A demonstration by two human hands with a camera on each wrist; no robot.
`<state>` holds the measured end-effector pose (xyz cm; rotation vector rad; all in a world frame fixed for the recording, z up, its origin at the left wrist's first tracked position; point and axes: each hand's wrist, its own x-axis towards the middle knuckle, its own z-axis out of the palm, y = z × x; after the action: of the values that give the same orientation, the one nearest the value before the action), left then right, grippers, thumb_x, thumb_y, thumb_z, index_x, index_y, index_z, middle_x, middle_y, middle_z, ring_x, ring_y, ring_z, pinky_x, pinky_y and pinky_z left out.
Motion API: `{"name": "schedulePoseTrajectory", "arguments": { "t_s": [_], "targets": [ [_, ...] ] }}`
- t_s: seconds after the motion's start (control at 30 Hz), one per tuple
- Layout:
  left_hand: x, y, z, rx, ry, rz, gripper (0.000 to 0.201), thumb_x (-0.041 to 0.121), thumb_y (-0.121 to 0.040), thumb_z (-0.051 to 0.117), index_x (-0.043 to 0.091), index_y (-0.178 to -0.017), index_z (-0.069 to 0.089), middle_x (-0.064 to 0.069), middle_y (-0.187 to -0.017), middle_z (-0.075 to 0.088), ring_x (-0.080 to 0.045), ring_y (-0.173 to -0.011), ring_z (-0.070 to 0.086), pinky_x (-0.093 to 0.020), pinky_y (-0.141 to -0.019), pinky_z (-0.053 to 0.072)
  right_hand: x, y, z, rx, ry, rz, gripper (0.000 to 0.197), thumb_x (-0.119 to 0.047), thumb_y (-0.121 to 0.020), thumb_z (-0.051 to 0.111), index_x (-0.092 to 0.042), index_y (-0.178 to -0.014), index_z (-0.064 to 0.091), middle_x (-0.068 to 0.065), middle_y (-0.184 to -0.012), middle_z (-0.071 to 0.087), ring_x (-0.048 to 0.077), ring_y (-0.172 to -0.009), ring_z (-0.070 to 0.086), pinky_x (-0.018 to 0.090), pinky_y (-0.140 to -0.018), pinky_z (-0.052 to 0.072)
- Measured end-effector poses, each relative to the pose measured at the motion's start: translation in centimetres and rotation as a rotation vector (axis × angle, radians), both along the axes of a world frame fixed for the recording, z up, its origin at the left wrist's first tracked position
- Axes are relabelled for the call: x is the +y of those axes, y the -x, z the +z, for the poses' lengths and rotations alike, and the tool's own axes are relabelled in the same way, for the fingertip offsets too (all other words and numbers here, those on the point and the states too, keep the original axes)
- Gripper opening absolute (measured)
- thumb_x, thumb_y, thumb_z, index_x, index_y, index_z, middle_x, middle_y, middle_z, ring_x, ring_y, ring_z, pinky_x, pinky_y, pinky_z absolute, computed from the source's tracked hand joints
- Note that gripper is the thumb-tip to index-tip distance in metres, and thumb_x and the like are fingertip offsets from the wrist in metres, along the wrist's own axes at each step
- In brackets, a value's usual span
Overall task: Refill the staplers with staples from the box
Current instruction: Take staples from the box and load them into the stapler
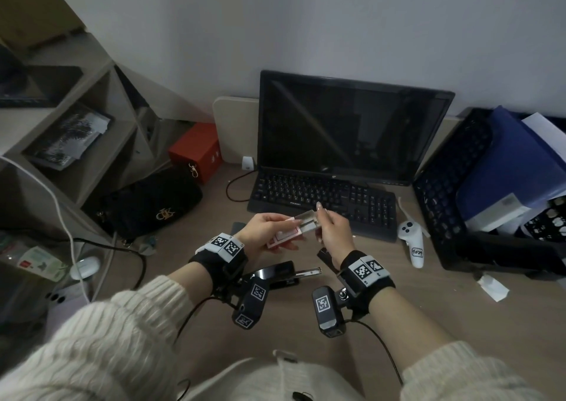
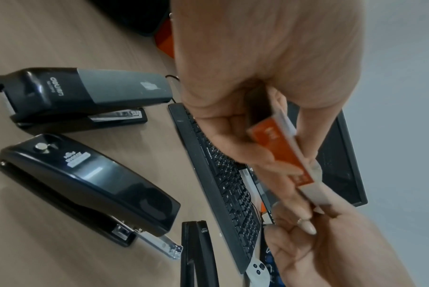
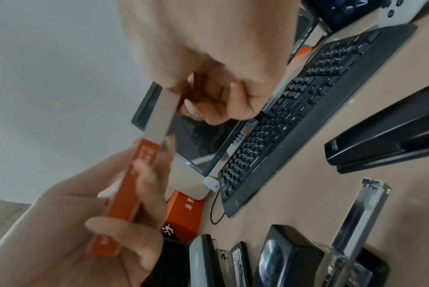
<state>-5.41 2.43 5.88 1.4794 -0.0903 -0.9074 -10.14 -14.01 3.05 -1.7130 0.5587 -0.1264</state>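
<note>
left hand (image 1: 266, 237) grips the outer sleeve of the small orange-and-white cardboard staple box (image 2: 279, 147), fingers curled under it and thumb on top, held in the air above the desk. right hand (image 1: 332, 232) pinches the end of the pale grey inner tray (image 3: 159, 114), which stands partly out of the sleeve; the opposed hold suits sliding the tray open, judged the step in hand. staples inside are not clearly visible

below the hands, on the light brown wooden desk (image 2: 61, 38), lie three staplers: a black-and-grey stapler (image 2: 85, 91), closed; a large glossy black stapler (image 2: 85, 184) with its clear magazine rail pushed out at the front, seemingly ready for loading; and a slim black stapler (image 2: 198, 252), seen only in part. beyond them, a black keyboard (image 1: 321, 204) and dark monitor (image 1: 352, 128)

no stapler appears filled yet; the task looks early
</note>
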Motion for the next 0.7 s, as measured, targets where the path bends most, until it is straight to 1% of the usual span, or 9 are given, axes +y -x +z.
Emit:
{"name": "schedulePoseTrajectory", "arguments": {
  "t_s": [0.1, 0.2, 0.27, 0.33, 0.4, 0.43, 0.53, 0.6, 0.7],
  "targets": [
    [0.0, -0.1, 0.1, 0.023, -0.012, -0.021, 0.023, 0.025, -0.090, 0.071, 0.010, -0.107, 0.068, -0.007, -0.085, 0.073, -0.025, -0.079, 0.075, -0.020, -0.042, 0.045, -0.1, 0.2, -0.2, 0.028, -0.008, 0.037, 0.046, -0.046, -0.097, 0.044, -0.005, -0.080, 0.057, 0.003, -0.058, 0.044, 0.013, -0.052, 0.040, 0.029, -0.054, 0.034],
    [-0.1, 0.0, 0.1, -0.024, -0.044, -0.036, 0.022, 0.033, -0.089, 0.071, 0.014, -0.099, 0.071, -0.002, -0.079, 0.073, -0.019, -0.068, 0.073, -0.017, -0.039, 0.040, -0.1, 0.2, -0.4, 0.043, -0.003, 0.069, 0.059, -0.051, -0.096, 0.043, 0.005, -0.088, 0.060, 0.011, -0.069, 0.053, 0.017, -0.059, 0.046, 0.029, -0.057, 0.039],
    [-0.2, 0.0, -0.1, -0.055, -0.050, -0.014, 0.022, 0.035, -0.088, 0.072, 0.015, -0.095, 0.072, -0.004, -0.081, 0.075, -0.016, -0.062, 0.071, -0.017, -0.038, 0.038, 0.0, 0.2, -0.3, 0.042, -0.020, 0.043, 0.058, -0.062, -0.090, 0.044, -0.007, -0.093, 0.063, 0.010, -0.078, 0.060, 0.020, -0.069, 0.055, 0.034, -0.067, 0.045],
    [-0.2, -0.1, -0.5, -0.065, -0.041, 0.026, 0.023, 0.034, -0.088, 0.072, 0.012, -0.097, 0.072, -0.010, -0.090, 0.077, -0.016, -0.060, 0.070, -0.017, -0.038, 0.038, 0.1, 0.3, -0.1, -0.019, -0.037, -0.042, 0.051, -0.069, -0.083, 0.049, -0.020, -0.098, 0.057, 0.005, -0.089, 0.061, 0.020, -0.080, 0.058, 0.038, -0.078, 0.049],
    [-0.2, -0.1, -0.8, -0.078, -0.050, 0.073, 0.026, 0.032, -0.088, 0.072, 0.010, -0.102, 0.072, -0.011, -0.094, 0.077, -0.016, -0.060, 0.070, -0.017, -0.039, 0.038, 0.1, 0.6, 0.1, -0.113, 0.040, -0.065, 0.044, -0.060, -0.082, 0.058, -0.023, -0.103, 0.048, 0.002, -0.098, 0.051, 0.017, -0.084, 0.054, 0.033, -0.078, 0.050],
    [-0.2, -0.2, -0.9, -0.085, -0.056, 0.096, 0.026, 0.032, -0.089, 0.072, 0.010, -0.103, 0.072, -0.010, -0.094, 0.078, -0.017, -0.060, 0.071, -0.018, -0.039, 0.038, 0.2, 0.8, 0.2, -0.147, 0.104, -0.042, 0.040, -0.052, -0.083, 0.063, -0.023, -0.104, 0.046, 0.000, -0.102, 0.046, 0.014, -0.085, 0.052, 0.025, -0.076, 0.050],
    [-0.3, -0.2, -1.1, -0.090, -0.058, 0.142, 0.024, 0.033, -0.088, 0.072, 0.013, -0.100, 0.072, -0.009, -0.091, 0.078, -0.020, -0.062, 0.072, -0.019, -0.040, 0.037, 0.4, 1.1, 0.3, -0.174, 0.269, 0.093, 0.016, -0.025, -0.086, 0.068, -0.016, -0.094, 0.057, -0.004, -0.103, 0.039, 0.001, -0.082, 0.048, 0.005, -0.071, 0.043],
    [-0.4, -0.3, -1.2, -0.099, -0.058, 0.152, 0.026, 0.035, -0.087, 0.073, 0.012, -0.101, 0.072, -0.009, -0.091, 0.078, -0.021, -0.064, 0.072, -0.020, -0.041, 0.037, 0.2, 1.2, 0.0, -0.168, 0.304, 0.125, 0.007, -0.022, -0.088, 0.066, -0.016, -0.088, 0.062, -0.007, -0.101, 0.042, -0.001, -0.083, 0.050, 0.002, -0.072, 0.041],
    [-0.5, -0.3, -1.0, -0.114, -0.056, 0.165, 0.029, 0.037, -0.087, 0.072, 0.012, -0.103, 0.073, -0.010, -0.094, 0.078, -0.024, -0.067, 0.073, -0.021, -0.042, 0.038, -0.2, 1.3, -0.3, -0.155, 0.314, 0.086, 0.012, -0.025, -0.092, 0.060, -0.015, -0.089, 0.064, -0.002, -0.102, 0.048, -0.002, -0.083, 0.051, 0.002, -0.071, 0.039]
  ]
}}
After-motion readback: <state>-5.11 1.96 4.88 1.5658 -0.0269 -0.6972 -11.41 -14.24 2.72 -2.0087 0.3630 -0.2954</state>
